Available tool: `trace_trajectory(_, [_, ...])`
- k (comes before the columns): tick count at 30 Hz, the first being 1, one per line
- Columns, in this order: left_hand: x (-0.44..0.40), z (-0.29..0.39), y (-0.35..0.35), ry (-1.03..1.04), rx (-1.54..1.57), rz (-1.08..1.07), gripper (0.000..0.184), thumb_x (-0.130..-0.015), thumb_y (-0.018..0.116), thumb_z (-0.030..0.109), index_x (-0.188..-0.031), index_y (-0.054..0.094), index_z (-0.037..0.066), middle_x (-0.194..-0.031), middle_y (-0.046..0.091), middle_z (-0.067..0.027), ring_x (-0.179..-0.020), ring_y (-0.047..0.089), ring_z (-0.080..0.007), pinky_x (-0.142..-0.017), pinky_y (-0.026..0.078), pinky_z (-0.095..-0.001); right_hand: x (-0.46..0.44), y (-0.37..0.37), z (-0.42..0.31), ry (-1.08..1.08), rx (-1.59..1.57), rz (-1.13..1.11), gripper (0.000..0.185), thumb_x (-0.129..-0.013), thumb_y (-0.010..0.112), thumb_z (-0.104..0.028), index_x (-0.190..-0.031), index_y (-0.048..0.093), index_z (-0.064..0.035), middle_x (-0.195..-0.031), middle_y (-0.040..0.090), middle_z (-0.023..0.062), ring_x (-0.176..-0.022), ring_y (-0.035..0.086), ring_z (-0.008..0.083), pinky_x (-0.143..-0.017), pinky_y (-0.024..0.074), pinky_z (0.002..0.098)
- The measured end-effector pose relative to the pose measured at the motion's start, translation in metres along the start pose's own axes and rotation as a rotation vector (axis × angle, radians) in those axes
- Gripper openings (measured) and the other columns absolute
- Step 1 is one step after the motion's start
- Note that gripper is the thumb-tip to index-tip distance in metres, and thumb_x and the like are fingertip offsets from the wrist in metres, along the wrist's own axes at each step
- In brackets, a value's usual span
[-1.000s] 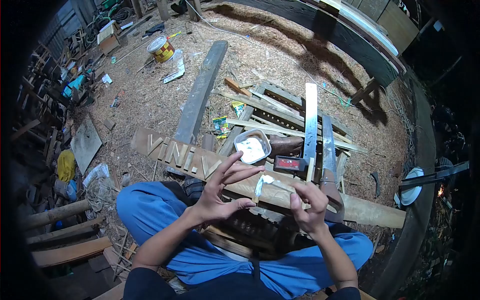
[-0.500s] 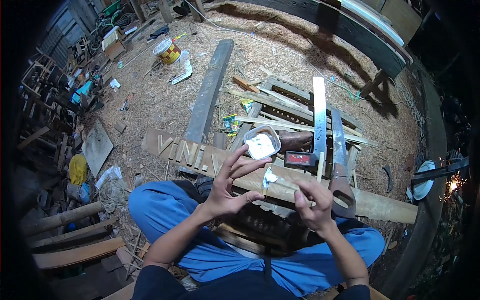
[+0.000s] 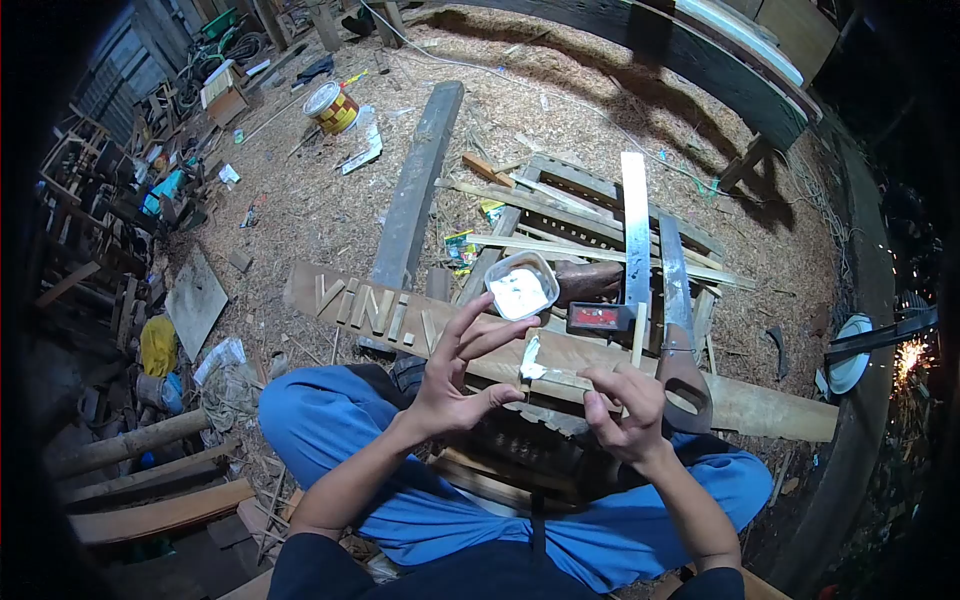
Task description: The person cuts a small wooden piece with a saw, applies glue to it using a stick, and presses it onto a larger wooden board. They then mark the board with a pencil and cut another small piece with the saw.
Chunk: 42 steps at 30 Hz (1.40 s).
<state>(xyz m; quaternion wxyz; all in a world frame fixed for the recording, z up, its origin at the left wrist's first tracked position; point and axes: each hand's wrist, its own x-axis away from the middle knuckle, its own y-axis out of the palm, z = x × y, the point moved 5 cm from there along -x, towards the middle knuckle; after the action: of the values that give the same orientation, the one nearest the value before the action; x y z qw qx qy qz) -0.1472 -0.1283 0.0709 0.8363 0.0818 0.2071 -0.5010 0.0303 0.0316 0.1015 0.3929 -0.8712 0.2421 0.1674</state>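
Note:
My left hand (image 3: 455, 375) holds a small wood strip (image 3: 527, 383) end to end between its thumb and a fingertip. White paste (image 3: 532, 358) covers much of the strip. In my right hand (image 3: 628, 410) a thin stick (image 3: 568, 379) is pinched, its tip at the paste. A square tub (image 3: 521, 285) of white paste stands just beyond my left fingers. Below both hands lies a long board (image 3: 480, 337) with short wood strips (image 3: 378, 309) set out as letter shapes on its left part.
A handsaw (image 3: 683, 380), a metal straightedge (image 3: 636, 225) and a black-and-red box (image 3: 598, 318) are beyond my right hand. A grey beam (image 3: 418, 190) lies ahead. A paint bucket (image 3: 332, 108) stands farther off. Sparks (image 3: 910, 358) fly at the far right.
The view has shifted slightly. The stick's tip has moved down along the strip, and the white paste now sits differently on it. Both hands keep their hold.

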Motion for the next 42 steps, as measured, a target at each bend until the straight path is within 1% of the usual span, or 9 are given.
trace_trajectory(4, [0.000, 0.000, 0.001, -0.005, 0.031, 0.003, 0.111, -0.084, 0.090, 0.018, -0.165, 0.016, 0.002, -0.148, 0.063, -0.0206, -0.141, 0.057, -0.0282, -0.123, 0.034, -0.0433, 0.001, -0.002, 0.010, 0.164, -0.085, 0.157, 0.020, -0.084, 0.073, -0.009, -0.103, 0.075, -0.0033, -0.073, 0.058, 0.0113, -0.059, 0.058, 0.0272, -0.054, 0.0448, 0.0394])
trace_trajectory(8, [0.002, -0.003, 0.001, -0.001, 0.053, -0.003, 0.110, -0.084, 0.090, 0.017, -0.165, 0.016, 0.002, -0.148, 0.063, -0.0208, -0.141, 0.057, -0.0285, -0.123, 0.034, -0.0429, 0.000, -0.004, -0.001, 0.003, 0.036, -0.009, 0.018, -0.086, 0.072, -0.008, -0.103, 0.074, -0.0007, -0.075, 0.060, 0.0130, -0.060, 0.059, 0.0290, -0.056, 0.0472, 0.0398])
trace_trajectory(10, [0.003, -0.005, 0.003, -0.029, 0.054, -0.009, 0.117, -0.084, 0.091, 0.028, -0.166, 0.011, 0.001, -0.147, 0.063, -0.0211, -0.140, 0.056, -0.0290, -0.124, 0.033, -0.0458, 0.000, 0.000, 0.005, 0.044, 0.019, 0.056, 0.019, -0.085, 0.072, -0.009, -0.102, 0.075, -0.0018, -0.072, 0.057, 0.0122, -0.059, 0.058, 0.0284, -0.055, 0.0463, 0.0398])
trace_trajectory(12, [0.003, -0.003, 0.004, -0.049, 0.077, -0.013, 0.117, -0.084, 0.090, 0.029, -0.166, 0.011, 0.002, -0.148, 0.063, -0.0211, -0.140, 0.056, -0.0291, -0.124, 0.033, -0.0458, 0.001, -0.002, 0.012, 0.117, -0.025, 0.155, 0.021, -0.082, 0.073, -0.011, -0.101, 0.076, -0.0038, -0.069, 0.056, 0.0110, -0.058, 0.057, 0.0275, -0.054, 0.0456, 0.0397])
trace_trajectory(16, [0.004, 0.000, 0.004, -0.078, 0.084, -0.020, 0.116, -0.085, 0.090, 0.029, -0.167, 0.011, 0.003, -0.149, 0.062, -0.0217, -0.140, 0.056, -0.0295, -0.124, 0.033, -0.0462, 0.000, -0.009, -0.001, -0.013, 0.046, 0.035, 0.019, -0.085, 0.072, -0.010, -0.102, 0.075, -0.0027, -0.074, 0.059, 0.0118, -0.061, 0.059, 0.0295, -0.056, 0.0468, 0.0404])
trace_trajectory(20, [0.003, -0.001, 0.008, -0.110, 0.132, -0.018, 0.115, -0.086, 0.089, 0.031, -0.167, 0.012, 0.003, -0.149, 0.061, -0.0225, -0.141, 0.056, -0.0299, -0.124, 0.033, -0.0465, 0.000, -0.006, 0.011, 0.099, 0.002, 0.136, 0.019, -0.083, 0.071, -0.009, -0.102, 0.076, -0.0034, -0.070, 0.056, 0.0116, -0.059, 0.058, 0.0282, -0.054, 0.0454, 0.0398])
trace_trajectory(37, [0.004, -0.002, 0.008, -0.132, 0.090, -0.040, 0.116, -0.086, 0.089, 0.033, -0.167, 0.012, -0.002, -0.149, 0.063, -0.0207, -0.141, 0.055, -0.0246, -0.121, 0.029, -0.0434, 0.000, -0.008, 0.011, 0.051, -0.015, 0.093, 0.018, -0.082, 0.072, -0.008, -0.100, 0.076, -0.0036, -0.069, 0.057, 0.0109, -0.060, 0.058, 0.0274, -0.055, 0.0453, 0.0387])
trace_trajectory(40, [0.005, -0.003, 0.008, -0.122, 0.095, -0.052, 0.118, -0.086, 0.089, 0.034, -0.167, 0.012, -0.002, -0.148, 0.063, -0.0207, -0.142, 0.055, -0.0250, -0.122, 0.028, -0.0439, -0.003, -0.018, 0.008, 0.012, -0.008, 0.103, 0.019, -0.086, 0.068, -0.008, -0.102, 0.075, -0.0018, -0.069, 0.057, 0.0064, -0.058, 0.053, 0.0173, -0.052, 0.0395, 0.0326])
trace_trajectory(42, [0.004, -0.001, 0.008, -0.123, 0.097, -0.053, 0.118, -0.086, 0.089, 0.034, -0.167, 0.012, -0.002, -0.148, 0.063, -0.0205, -0.142, 0.055, -0.0252, -0.122, 0.028, -0.0438, -0.001, -0.015, 0.007, 0.025, 0.009, 0.065, 0.019, -0.084, 0.070, -0.008, -0.101, 0.076, -0.0024, -0.071, 0.058, 0.0091, -0.060, 0.057, 0.0224, -0.054, 0.0432, 0.0356])
